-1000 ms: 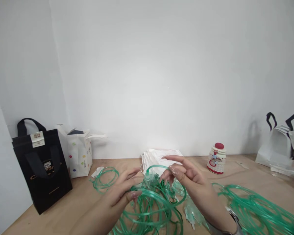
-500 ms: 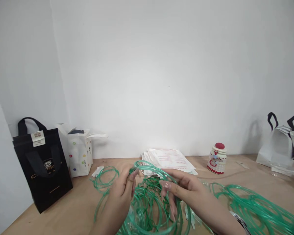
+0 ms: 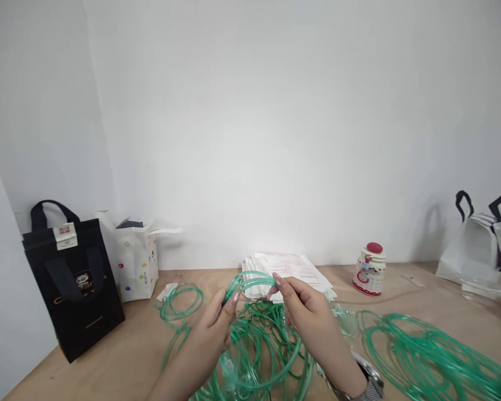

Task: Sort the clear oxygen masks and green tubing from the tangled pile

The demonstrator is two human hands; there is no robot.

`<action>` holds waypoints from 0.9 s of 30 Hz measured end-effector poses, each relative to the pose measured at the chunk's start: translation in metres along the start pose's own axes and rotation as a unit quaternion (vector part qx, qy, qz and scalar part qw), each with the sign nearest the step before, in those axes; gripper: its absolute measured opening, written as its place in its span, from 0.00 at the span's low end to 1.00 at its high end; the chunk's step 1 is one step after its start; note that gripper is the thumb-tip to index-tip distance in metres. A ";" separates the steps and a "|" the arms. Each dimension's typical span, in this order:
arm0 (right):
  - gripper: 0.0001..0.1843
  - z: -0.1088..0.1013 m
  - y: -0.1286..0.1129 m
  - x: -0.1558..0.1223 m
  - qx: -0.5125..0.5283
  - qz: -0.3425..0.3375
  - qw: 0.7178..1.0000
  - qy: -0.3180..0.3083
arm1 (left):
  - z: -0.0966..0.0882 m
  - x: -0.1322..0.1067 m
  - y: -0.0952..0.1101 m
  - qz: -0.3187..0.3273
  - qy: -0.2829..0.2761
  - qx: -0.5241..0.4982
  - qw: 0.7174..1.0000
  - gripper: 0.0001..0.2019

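Note:
A coil of translucent green tubing [image 3: 256, 277] arches between my two hands, over the middle of the table. My left hand [image 3: 217, 326] is closed around its left side, thumb on top. My right hand [image 3: 303, 306] pinches the strands between thumb and fingertips on the right. Below my hands lies a tangled heap of green tubing [image 3: 271, 356] with thin dark green bands [image 3: 264, 307] and clear plastic among it. The lower loops of the held coil hang in front of this heap, so I cannot tell every strand apart.
More green tubing [image 3: 434, 345] spreads at the right, and a small coil [image 3: 183, 301] lies at the left. White printed packets [image 3: 292, 270] are stacked by the wall. A red-lidded jar [image 3: 369, 270], black bag [image 3: 75, 284], dotted white bag [image 3: 137, 262] and another white bag [image 3: 470, 250] stand around.
My right hand has gone from loosely spread fingers around the loops to a pinch on the strands. Its forearm has swung in, showing a wristwatch. My left hand keeps its grip.

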State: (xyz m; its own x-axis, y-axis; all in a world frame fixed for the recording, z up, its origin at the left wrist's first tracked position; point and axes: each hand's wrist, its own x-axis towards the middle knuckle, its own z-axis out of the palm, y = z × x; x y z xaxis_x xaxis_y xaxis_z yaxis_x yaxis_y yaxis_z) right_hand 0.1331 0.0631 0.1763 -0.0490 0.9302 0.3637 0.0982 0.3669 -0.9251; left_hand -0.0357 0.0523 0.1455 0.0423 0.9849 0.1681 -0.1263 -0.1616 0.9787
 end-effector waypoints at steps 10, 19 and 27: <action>0.25 0.006 0.008 0.010 0.249 0.063 0.956 -0.141 | -0.012 0.005 0.029 0.127 0.160 -0.272 0.940 0.20; 0.47 0.025 0.024 0.002 0.199 0.066 0.865 -0.455 | -0.030 0.017 0.024 0.004 0.218 -0.449 0.867 0.22; 0.20 0.012 0.020 0.010 0.142 0.107 0.892 -0.415 | -0.053 0.020 0.021 -0.033 0.182 -0.448 0.875 0.20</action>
State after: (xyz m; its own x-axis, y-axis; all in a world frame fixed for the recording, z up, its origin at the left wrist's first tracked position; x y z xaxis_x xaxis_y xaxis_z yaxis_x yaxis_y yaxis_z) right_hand 0.1231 0.0801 0.1601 -0.7904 0.6076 0.0779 -0.0566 0.0541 -0.9969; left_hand -0.0898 0.0717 0.1629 -0.2199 0.9710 -0.0933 -0.8680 -0.1511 0.4730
